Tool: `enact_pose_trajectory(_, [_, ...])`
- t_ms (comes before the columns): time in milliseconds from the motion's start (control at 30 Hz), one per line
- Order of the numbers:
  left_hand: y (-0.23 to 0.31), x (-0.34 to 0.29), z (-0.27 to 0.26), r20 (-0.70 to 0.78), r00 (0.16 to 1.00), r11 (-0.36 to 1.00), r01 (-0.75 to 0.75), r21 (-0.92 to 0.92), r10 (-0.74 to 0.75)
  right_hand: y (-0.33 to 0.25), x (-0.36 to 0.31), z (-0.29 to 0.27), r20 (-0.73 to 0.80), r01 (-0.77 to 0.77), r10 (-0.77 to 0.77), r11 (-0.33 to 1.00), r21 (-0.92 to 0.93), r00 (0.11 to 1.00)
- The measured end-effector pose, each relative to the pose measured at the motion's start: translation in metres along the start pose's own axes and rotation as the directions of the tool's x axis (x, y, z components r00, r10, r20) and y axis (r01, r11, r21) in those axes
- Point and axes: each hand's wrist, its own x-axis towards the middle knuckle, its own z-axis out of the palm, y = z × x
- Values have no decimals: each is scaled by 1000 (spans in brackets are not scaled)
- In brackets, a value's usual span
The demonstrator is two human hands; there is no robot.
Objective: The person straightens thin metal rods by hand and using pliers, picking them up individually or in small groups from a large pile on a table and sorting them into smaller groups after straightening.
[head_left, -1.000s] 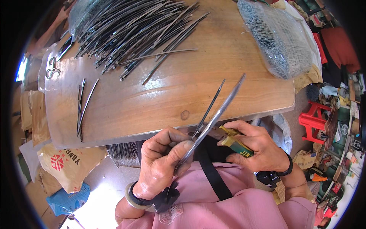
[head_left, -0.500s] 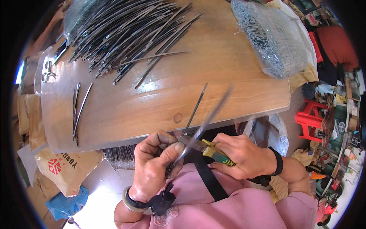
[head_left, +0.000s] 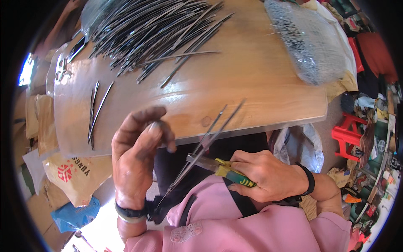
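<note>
My right hand (head_left: 270,173) is closed round a pair of pliers (head_left: 235,173) with yellow and green handles. In the jaws are pinched thin dark metal strips (head_left: 205,147), apparently two, crossing at the jaws and slanting up toward the table edge. Their lower ends come down near my left wrist. My left hand (head_left: 136,157) is off the strips, raised to their left by the table's front edge, fingers bent and apart with nothing seen in them. Farther back on the wooden table (head_left: 260,92) lies a big pile of similar dark strips (head_left: 155,35).
A few loose strips (head_left: 98,111) lie at the table's left, below scissors (head_left: 63,72). A clear plastic bag of thin metal pieces (head_left: 312,46) rests at the back right. A red stool (head_left: 346,134) stands right of the table. Printed paper bags (head_left: 79,178) hang at the left.
My left hand has let go of the strips and moved left and up. The pliers, still gripping the strips, have shifted slightly left and down.
</note>
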Motion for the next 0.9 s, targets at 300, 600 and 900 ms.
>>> enact_pose_trajectory(300, [-12,19,-8,-28,997,993,-73,97,76,-1,-2,-1,-118,-104,104,995,7,988])
enact_pose_trajectory(600, [3,12,-2,329,926,864,-7,503,-183,7,1,6,-183,-110,124,991,81,975])
enact_pose_trajectory(900, [-7,9,10,338,938,836,-123,535,-79,3,8,-3,-171,-60,20,970,-235,985])
